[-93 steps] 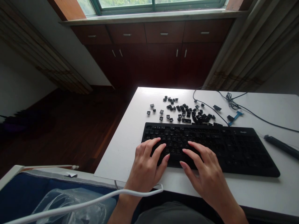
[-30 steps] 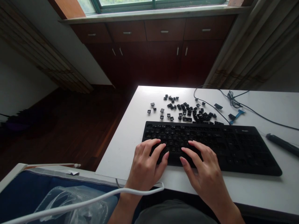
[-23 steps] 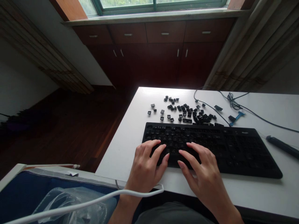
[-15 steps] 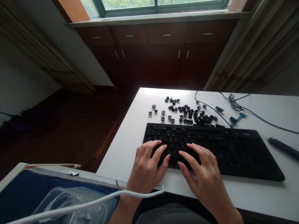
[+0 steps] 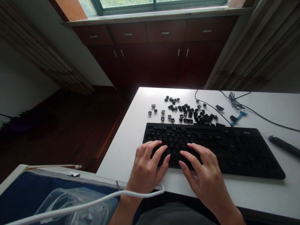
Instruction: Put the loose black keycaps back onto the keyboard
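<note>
A black computer keyboard [image 5: 234, 153] lies at a slant on the white table [image 5: 124, 150]. Over its left end rests my left hand [image 5: 146, 167], fingers apart and bent above the keys, holding nothing. My right hand [image 5: 203, 168] is spread over the middle-left keys, its thumb near the front edge; it holds nothing either. Behind the keyboard, many loose black keycaps [image 5: 203, 118] are scattered and heaped, some lying singly at the left. Several key positions on the board look bare, though the dark surface makes this hard to see.
A blue tool [image 5: 239, 118] lies behind the keyboard beside a coiled black cable [image 5: 234, 101]. To the right is a black stick-like handle [image 5: 283, 145]. A white cord [image 5: 93, 203] crosses the front left, over a blue chair [image 5: 23, 193] with a clear plastic bag [image 5: 79, 203].
The view has shifted very slightly. Both hands keep the same place over the keyboard, and the keycaps lie as before.
</note>
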The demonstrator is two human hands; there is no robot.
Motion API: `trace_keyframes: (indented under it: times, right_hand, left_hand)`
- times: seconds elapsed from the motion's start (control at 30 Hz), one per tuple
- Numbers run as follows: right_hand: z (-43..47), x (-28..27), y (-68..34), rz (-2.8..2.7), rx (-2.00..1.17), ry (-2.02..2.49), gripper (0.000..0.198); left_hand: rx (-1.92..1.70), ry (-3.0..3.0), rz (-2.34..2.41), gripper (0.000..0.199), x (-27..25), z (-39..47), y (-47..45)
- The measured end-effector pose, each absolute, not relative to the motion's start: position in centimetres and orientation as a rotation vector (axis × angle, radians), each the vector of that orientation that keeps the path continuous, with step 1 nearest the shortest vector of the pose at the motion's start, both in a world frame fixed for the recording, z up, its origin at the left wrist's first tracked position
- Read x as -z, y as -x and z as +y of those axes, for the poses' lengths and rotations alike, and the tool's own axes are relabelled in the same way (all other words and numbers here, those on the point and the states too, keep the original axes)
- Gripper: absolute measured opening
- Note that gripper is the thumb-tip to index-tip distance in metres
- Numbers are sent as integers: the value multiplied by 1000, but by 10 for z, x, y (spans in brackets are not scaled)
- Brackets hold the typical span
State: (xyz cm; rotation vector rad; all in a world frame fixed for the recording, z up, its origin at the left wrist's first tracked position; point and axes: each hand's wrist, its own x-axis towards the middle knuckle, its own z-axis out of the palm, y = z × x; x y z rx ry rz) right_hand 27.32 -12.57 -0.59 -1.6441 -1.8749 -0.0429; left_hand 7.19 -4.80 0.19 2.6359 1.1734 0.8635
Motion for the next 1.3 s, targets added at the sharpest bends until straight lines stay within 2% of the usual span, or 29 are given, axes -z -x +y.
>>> trace_keyframes:
  times: [0.2,0.33,0.6,0.93,1.3]
  right_hand:
    - [-121,6,-271,-1919,76,1672,31]
    - [-119,7,-270,-1939,97,1703,41]
    - [-123,4,-271,-1856,84,1671,25]
    - [-126,6,-273,-1717,30,1648,33]
    - [-126,6,-274,-1816,37,1651,31]
  left_hand:
    - [-866,-2632,1175,35,-2,-48,-72]
    - [-884,-2638,1182,35,-2,-48,-72]
    - [-894,-2628,1199,37,-2,-48,-73]
    - [-883,-2637,1199,36,-3,-49,-72]
    - [-869,-2635,1201,37,-2,-49,-72]
